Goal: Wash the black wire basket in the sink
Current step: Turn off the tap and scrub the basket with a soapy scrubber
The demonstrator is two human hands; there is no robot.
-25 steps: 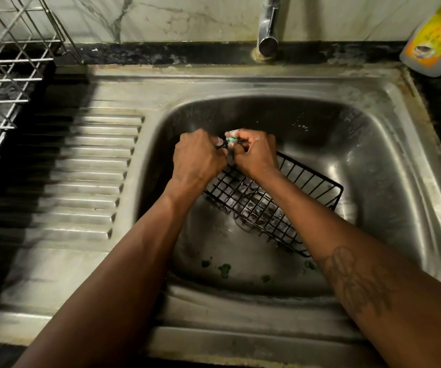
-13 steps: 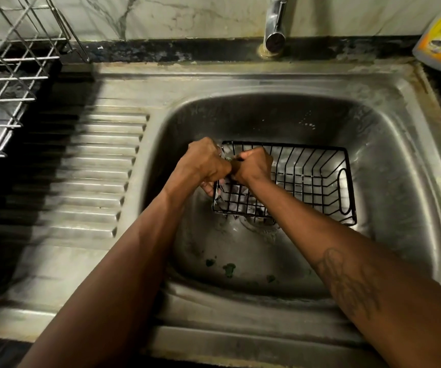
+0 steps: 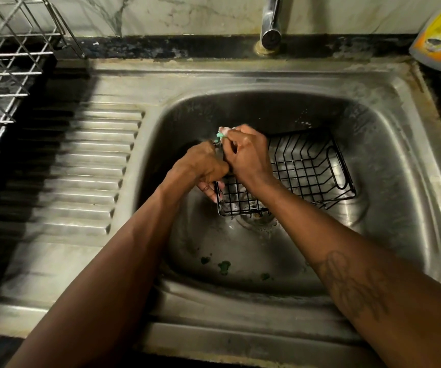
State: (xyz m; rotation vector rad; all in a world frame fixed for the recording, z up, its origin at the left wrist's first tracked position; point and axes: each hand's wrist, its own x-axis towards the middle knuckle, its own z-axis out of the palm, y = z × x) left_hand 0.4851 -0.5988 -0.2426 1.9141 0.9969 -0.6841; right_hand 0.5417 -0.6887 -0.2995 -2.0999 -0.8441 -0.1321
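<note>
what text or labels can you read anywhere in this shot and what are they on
Bottle at top right, yellow and orange label: there is print, but it is too blurred and cropped to read.
Forearm tattoo: a drawn design, no letters legible.
Tap, sink, black wire basket: no markings visible.

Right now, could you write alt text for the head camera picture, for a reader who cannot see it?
Two bare hands wash a black wire basket in a steel sink: the left hand grips its left end, the right hand holds a small green and white scrubber at the rim. Behind are a tap and a bottle.
</note>
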